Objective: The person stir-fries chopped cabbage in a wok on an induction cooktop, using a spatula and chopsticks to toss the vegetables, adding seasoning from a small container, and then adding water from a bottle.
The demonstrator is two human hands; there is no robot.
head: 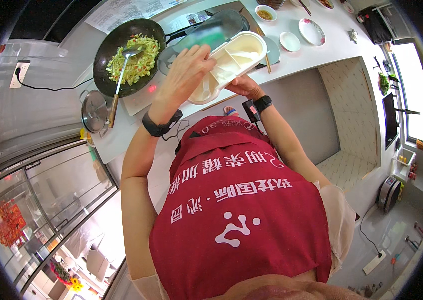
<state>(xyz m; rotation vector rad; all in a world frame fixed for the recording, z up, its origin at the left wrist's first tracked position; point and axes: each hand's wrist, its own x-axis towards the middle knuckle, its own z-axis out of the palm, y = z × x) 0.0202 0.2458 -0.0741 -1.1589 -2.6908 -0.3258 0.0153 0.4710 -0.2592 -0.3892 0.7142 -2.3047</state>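
My right hand (247, 86) supports a cream plastic seasoning box (234, 62) from below at its near edge, tilting it up over the counter. The box is divided into compartments that hold white contents and small white spoons. Its smoky translucent lid (215, 30) stands raised on the far side. My left hand (192, 67) is over the box with its fingers bent down at the middle compartment; whether they pinch a spoon is hidden. Left of the box, a black wok (101, 63) holds chopped green vegetables with red bits (136, 65). A metal ladle (123, 69) with a wooden handle rests in it.
The wok sits on a white cooktop (140, 101). A glass pot lid (95, 110) lies near the counter's left edge. Chopsticks (267, 56), a small white bowl (290, 41), a floral oval plate (312, 32) and a bowl of sauce (265, 14) stand to the right. A power cord (61, 89) runs to a wall socket.
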